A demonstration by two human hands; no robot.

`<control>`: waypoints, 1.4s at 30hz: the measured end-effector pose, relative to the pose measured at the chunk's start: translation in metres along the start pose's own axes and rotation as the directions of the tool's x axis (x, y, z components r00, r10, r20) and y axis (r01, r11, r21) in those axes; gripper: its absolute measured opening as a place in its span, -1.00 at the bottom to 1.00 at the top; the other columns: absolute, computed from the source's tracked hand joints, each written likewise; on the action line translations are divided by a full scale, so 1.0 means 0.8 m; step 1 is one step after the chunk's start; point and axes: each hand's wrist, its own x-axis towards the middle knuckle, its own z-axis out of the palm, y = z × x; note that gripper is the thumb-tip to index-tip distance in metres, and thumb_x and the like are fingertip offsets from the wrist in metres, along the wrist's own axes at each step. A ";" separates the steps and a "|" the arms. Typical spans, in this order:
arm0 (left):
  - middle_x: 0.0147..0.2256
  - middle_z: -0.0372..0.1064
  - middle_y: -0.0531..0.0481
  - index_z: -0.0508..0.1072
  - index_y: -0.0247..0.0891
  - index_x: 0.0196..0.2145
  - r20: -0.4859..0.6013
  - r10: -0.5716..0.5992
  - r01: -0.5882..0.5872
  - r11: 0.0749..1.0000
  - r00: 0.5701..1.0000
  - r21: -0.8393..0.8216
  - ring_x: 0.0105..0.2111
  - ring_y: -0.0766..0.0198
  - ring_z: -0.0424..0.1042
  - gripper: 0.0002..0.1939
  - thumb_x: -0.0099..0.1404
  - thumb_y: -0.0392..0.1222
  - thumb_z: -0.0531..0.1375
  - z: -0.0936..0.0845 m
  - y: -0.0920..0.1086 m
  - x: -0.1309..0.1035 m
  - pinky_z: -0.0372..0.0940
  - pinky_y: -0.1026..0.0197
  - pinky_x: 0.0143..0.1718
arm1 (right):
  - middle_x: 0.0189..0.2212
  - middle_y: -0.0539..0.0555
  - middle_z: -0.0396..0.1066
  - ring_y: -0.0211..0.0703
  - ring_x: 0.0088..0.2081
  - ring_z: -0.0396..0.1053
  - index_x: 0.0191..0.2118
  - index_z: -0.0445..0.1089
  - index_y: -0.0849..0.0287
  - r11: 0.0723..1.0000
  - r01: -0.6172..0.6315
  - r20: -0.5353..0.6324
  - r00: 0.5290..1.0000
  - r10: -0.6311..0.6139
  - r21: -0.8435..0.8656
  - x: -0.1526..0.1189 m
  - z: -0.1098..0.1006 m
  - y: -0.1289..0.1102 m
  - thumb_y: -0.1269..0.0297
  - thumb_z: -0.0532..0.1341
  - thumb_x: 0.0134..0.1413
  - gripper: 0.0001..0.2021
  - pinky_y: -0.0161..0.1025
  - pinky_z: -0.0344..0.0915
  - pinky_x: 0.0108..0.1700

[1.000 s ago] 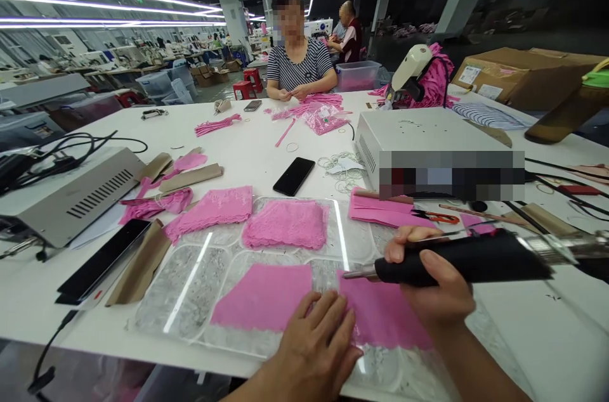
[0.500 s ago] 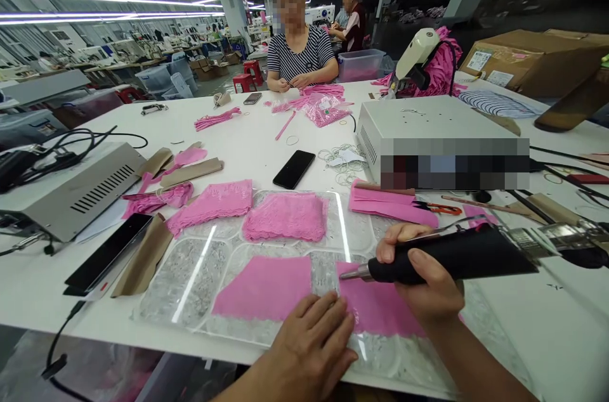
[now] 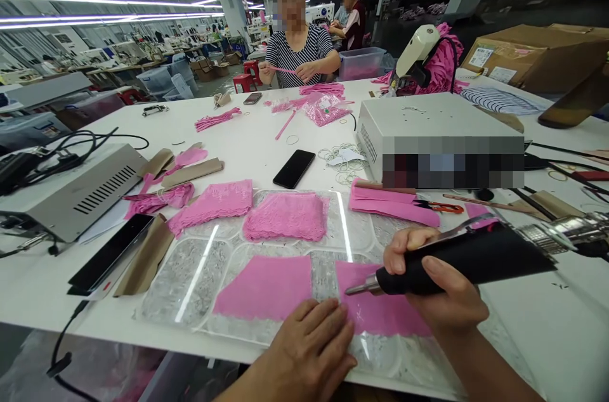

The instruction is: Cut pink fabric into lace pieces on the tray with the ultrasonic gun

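Observation:
My right hand [image 3: 445, 281] is wrapped around a black handheld tool [image 3: 457, 262] with a narrow metal tip and a metal collar at its back. The tip points left, over or on the right-hand pink fabric piece [image 3: 380, 316]; I cannot tell whether it touches. My left hand [image 3: 316, 338] lies flat with fingers stretched out, its fingertips at the lower left edge of that piece. To its left, a second pink fabric piece [image 3: 271, 288] with a wavy lower edge lies flat. Both pieces rest on a clear patterned mat [image 3: 185, 281].
Behind the mat's middle are a pink lace stack [image 3: 285, 217], another stack [image 3: 214, 202] and a black phone [image 3: 294, 168]. Orange-handled snips [image 3: 440, 207] lie by folded pink strips [image 3: 390, 202]. Grey metal boxes [image 3: 428, 116] flank the work. Across the table sits a person [image 3: 299, 53].
My right hand and the tool have moved a little right and down, the tip shifting across the fabric. My left hand stays put. The person opposite has raised a pink strip between both hands.

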 end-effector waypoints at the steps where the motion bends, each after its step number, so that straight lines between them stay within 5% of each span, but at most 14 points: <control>1: -0.13 0.49 -0.24 0.40 -0.44 -0.04 0.003 -0.001 0.001 1.000 1.000 -0.002 -0.08 0.09 0.47 -0.73 0.37 -0.23 0.11 0.000 0.000 0.000 0.38 0.10 -0.09 | -0.46 0.00 0.29 -0.29 -0.57 0.29 -0.36 0.40 0.13 1.000 -0.008 0.011 1.000 0.008 0.002 -0.001 -0.001 0.000 0.22 0.26 -0.04 -0.88 -0.28 0.27 -0.53; 21: -0.10 0.48 -0.25 0.39 -0.43 0.01 0.043 -0.018 0.020 0.999 0.999 -0.042 -0.05 0.07 0.45 -0.70 0.38 -0.23 0.08 -0.001 0.000 -0.002 0.40 0.07 -0.10 | -0.47 0.00 0.32 -0.27 -0.58 0.30 -0.37 0.38 0.12 0.999 0.008 0.062 0.998 -0.005 -0.036 -0.004 0.006 0.006 0.22 0.26 -0.02 -0.89 -0.27 0.29 -0.55; 28: -0.11 0.49 -0.23 0.41 -0.39 -0.04 -0.039 -0.057 0.055 0.998 0.998 -0.044 -0.04 0.08 0.45 -0.75 0.39 -0.28 0.06 -0.005 -0.002 0.012 0.40 0.05 -0.10 | -0.46 -0.01 0.27 -0.31 -0.57 0.22 -0.43 0.37 0.15 0.994 0.090 -0.242 0.965 -0.103 -0.064 0.013 -0.021 -0.026 0.24 0.21 -0.16 -0.88 -0.27 0.25 -0.54; 34: 0.00 0.42 -0.29 0.41 -0.42 -0.02 -0.071 -0.149 0.156 0.981 0.986 0.117 0.03 -0.06 0.40 -0.70 0.41 -0.25 0.01 0.024 -0.014 0.027 0.41 -0.08 -0.11 | -0.45 -0.01 0.24 -0.30 -0.54 0.20 -0.48 0.34 0.16 0.975 0.135 -0.374 0.907 -0.193 -0.175 0.014 -0.036 -0.030 0.28 0.20 -0.21 -0.91 -0.24 0.25 -0.49; 42: 0.07 0.38 -0.24 0.39 -0.37 0.05 0.006 -0.208 0.206 0.973 0.978 0.103 0.10 -0.09 0.33 -0.64 0.41 -0.13 0.06 0.038 -0.017 0.020 0.35 -0.14 -0.01 | -0.41 -0.01 0.23 -0.29 -0.53 0.24 -0.41 0.34 0.15 0.976 0.104 -0.238 0.960 -0.148 -0.189 0.006 -0.025 -0.005 0.26 0.22 -0.12 -0.89 -0.22 0.29 -0.46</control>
